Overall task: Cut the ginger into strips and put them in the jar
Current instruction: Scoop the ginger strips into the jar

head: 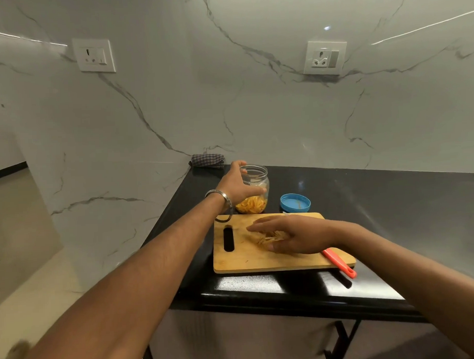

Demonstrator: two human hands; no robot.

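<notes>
- A small heap of ginger strips (270, 237) lies mid-way along the wooden cutting board (260, 259), under your right hand (294, 235), whose fingers curl round it.
- Your left hand (238, 184) grips the open clear jar (257, 178), which stands just behind the board with strips at its bottom.
- A blue lid (295, 202) lies beside the jar; an orange-handled knife (339, 263) rests on the board's right edge.
- All sits on a black countertop (379, 214).

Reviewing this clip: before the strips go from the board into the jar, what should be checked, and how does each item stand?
1. Jar open, blue lid off beside it: ok.
2. Left hand steadies the jar: ok.
3. Right hand curled round the ginger strips on the cutting board: ok.
4. Room left in the jar: ok, filled only near the bottom.
5. Knife set down: ok, though its handle overhangs the board.
6. All strips gathered: cannot tell.
</notes>
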